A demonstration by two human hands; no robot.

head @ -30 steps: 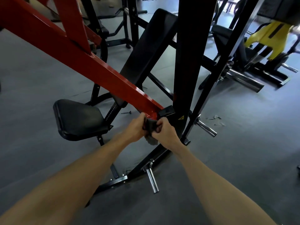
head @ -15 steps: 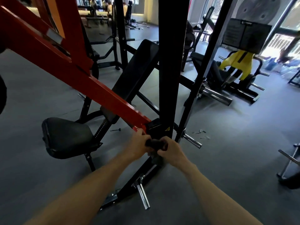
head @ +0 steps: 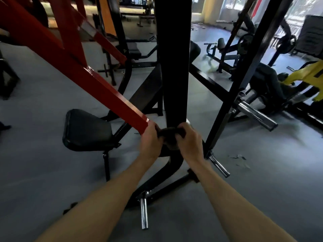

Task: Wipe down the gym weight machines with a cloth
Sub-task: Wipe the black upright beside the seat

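Grey gym floor [head: 43, 163] – bright windows [head: 297, 13] far right, yellow machine [head: 307, 74] beneath them

Premises: a commercial gym. Grey rubber floor [head: 43, 172] throughout. A plate-loaded machine stands in the foreground, with red lever arm [head: 97, 88], black upright [head: 173, 67], padded seat [head: 87, 131] and chrome weight pegs [head: 144, 213]. A yellow-framed machine [head: 304, 75] stands at right. Further racks and benches fill the background near bright windows [head: 234, 7].
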